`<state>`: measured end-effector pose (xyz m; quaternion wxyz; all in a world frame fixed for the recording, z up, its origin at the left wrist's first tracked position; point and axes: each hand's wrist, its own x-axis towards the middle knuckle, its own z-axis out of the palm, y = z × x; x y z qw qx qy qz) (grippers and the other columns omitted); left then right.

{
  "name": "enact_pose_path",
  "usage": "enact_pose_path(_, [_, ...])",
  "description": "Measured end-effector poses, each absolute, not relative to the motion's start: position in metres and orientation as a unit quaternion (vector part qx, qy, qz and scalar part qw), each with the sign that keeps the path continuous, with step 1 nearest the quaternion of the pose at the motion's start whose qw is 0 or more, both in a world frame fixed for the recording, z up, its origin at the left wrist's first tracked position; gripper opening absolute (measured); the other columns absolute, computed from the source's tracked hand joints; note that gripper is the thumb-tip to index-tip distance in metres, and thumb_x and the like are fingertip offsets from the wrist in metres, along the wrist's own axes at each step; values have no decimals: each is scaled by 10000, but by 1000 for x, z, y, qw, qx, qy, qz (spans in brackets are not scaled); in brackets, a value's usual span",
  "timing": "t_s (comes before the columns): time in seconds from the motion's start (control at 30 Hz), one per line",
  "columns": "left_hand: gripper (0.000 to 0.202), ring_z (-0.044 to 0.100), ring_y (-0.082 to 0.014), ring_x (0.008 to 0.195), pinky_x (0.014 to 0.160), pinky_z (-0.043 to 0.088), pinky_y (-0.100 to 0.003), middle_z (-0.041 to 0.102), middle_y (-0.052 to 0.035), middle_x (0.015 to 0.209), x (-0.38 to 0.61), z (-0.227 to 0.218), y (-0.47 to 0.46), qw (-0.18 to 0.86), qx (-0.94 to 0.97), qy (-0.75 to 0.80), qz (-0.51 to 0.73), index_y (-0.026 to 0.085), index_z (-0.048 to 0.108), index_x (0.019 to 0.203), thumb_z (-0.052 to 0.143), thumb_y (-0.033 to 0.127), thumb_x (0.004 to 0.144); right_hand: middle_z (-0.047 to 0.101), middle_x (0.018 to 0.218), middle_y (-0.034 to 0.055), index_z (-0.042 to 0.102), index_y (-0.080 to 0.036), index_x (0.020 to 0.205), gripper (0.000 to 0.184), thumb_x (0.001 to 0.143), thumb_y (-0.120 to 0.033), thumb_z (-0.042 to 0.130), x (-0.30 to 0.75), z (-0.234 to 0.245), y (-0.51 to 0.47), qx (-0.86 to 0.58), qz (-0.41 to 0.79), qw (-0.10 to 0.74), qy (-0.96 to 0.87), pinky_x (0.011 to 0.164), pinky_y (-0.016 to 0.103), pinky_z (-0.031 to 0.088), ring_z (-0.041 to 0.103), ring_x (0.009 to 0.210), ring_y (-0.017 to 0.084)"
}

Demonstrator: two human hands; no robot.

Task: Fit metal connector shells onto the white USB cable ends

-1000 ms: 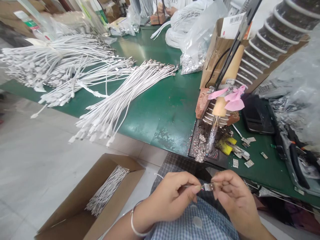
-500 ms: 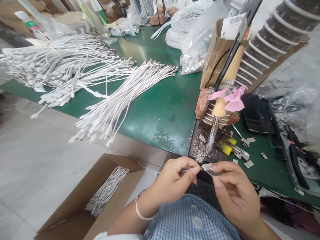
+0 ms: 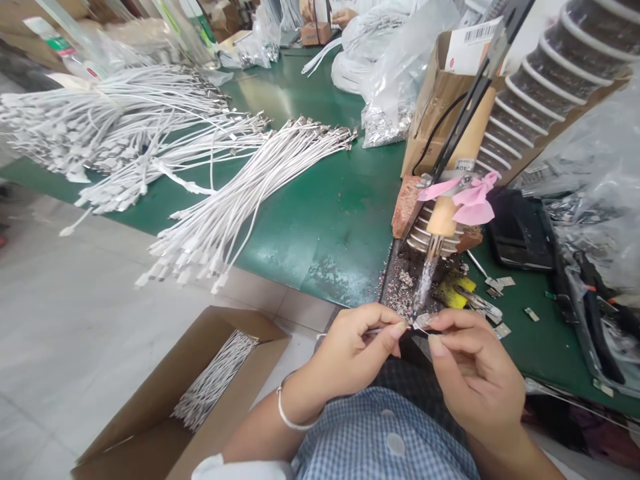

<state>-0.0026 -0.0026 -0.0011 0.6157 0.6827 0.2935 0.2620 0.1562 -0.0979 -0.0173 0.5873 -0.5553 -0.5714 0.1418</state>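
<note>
My left hand (image 3: 357, 350) is closed, pinching a thin white cable (image 3: 374, 331) whose stripped, coloured wire ends stick out past the fingertips. Between the thumb and fingers of my right hand (image 3: 473, 373) is a small silvery USB connector (image 3: 423, 321); a thin pale strand shows beside it. The cable's wire ends meet the connector or lie very close to it; contact is hard to make out. Just above them points the tip of a fixed soldering iron (image 3: 443, 217), with a wooden handle and a pink cloth tie.
Bundles of white cables (image 3: 240, 193) lie across the green table (image 3: 320, 227). On the floor stands a cardboard box (image 3: 250, 393) with more cables. At right are a ribbed hose (image 3: 540, 87), a yellow sponge (image 3: 453, 290), loose connectors, pliers (image 3: 597, 320) and a dark phone (image 3: 520, 230).
Both hands have moved slightly up, bringing the connector and cable end closer to the soldering iron's tip. The connector has tilted in the right fingers. The camera view has shifted a little.
</note>
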Motion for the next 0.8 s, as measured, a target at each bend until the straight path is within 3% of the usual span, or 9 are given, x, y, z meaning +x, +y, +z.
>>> enact_pose_path(0.8, [185, 628, -84, 586, 567, 473, -148, 682, -20, 647, -2, -1, -4, 597, 694, 288, 279, 119, 666, 894, 558, 241, 982, 600, 1032, 23, 592, -170, 910, 189, 853, 10, 602, 156, -14, -97, -564, 103, 548, -609, 878, 210, 543, 610, 963, 95])
